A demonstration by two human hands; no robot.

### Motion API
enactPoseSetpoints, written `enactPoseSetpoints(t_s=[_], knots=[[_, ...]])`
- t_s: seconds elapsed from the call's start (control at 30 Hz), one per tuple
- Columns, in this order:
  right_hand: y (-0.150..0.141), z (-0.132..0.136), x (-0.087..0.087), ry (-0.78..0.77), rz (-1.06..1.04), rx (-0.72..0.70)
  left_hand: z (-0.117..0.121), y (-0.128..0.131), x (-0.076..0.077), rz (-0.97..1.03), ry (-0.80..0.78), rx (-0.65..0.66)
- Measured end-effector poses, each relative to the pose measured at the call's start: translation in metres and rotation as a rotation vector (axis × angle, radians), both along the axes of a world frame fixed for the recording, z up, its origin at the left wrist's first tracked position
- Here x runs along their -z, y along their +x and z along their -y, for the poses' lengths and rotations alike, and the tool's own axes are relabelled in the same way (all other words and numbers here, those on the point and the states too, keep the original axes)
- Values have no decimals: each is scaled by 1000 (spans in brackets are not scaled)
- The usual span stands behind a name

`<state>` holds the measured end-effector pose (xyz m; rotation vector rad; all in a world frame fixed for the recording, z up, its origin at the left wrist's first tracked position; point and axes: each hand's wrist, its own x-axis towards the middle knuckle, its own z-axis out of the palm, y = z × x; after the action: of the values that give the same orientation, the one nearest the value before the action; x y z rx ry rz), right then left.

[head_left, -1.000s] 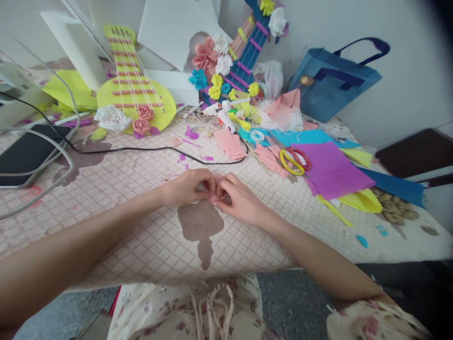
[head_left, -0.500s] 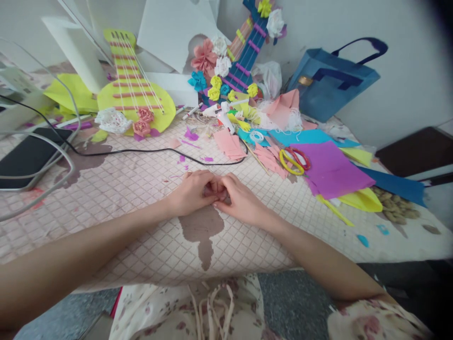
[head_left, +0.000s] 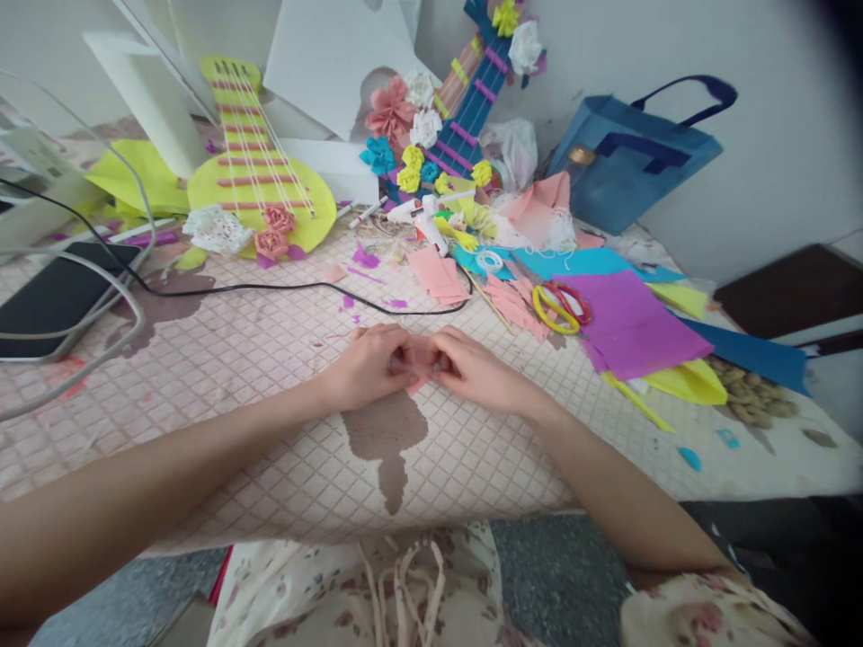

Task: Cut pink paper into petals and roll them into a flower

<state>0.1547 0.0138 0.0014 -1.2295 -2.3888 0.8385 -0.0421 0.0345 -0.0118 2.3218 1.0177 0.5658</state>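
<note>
Between my two hands, above the patterned tablecloth, is a small piece of pink crepe paper. My left hand pinches its left side with curled fingers. On the other side, my right hand grips it with thumb and fingers closed. Much of the paper is hidden by the fingers. Beyond the hands lie cut pink crepe paper pieces and a thin wooden stick. Scissors with yellow and red handles rest to the right of these.
A yellow paper guitar leans at the back left, near a phone-like black device. A black cable crosses the table. A white glue gun, blue guitar, purple paper and blue bag stand or lie farther off.
My hands have drawn slightly apart, the right one moving a little to the right. More of the pink crepe paper now shows between them.
</note>
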Motion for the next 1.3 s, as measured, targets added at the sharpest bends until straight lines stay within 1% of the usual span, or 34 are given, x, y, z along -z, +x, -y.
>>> enactPoseSetpoints(t_s=[0.1, 0.23, 0.3, 0.4, 0.5, 0.57, 0.67, 0.77, 0.83, 0.93, 1.0, 1.07, 1.17, 1.3], knots=[[0, -1, -1, -30, 4, 7, 0, 0, 0, -3, -12, -9], [-3, 1, 2, 31, -3, 45, 0, -1, 0, 16, -16, 3], [-2, 1, 3, 49, 2, 41, 0, -1, 0, 16, -8, 5], [-1, 0, 2, 6, -11, 12, 0, -1, 1, 9, -5, -3], [-3, 1, 1, -16, -30, 39, 0, 0, 1, 23, -18, -7], [-9, 4, 3, 33, -18, 85, 0, 0, 2, 36, -23, 2], [-17, 10, 8, 125, 59, 145, 0, 0, 3, 68, -20, 20], [-21, 12, 13, 158, 112, 154, -2, -1, 4, 104, -35, 32], [-21, 13, 13, 158, 102, 143, -6, -4, 3, 132, -83, 64], [-20, 12, 13, 161, 77, 139, -17, -11, 1, 159, -191, 176], [-20, 12, 13, 159, 73, 143, -24, -16, -2, 148, -242, 248], [-20, 12, 13, 156, 70, 153, -28, -20, -5, 122, -269, 289], [-20, 12, 13, 156, 52, 158, -28, -21, -6, 93, -251, 299], [-21, 13, 14, 162, 43, 147, -27, -19, -1, 72, -176, 246]])
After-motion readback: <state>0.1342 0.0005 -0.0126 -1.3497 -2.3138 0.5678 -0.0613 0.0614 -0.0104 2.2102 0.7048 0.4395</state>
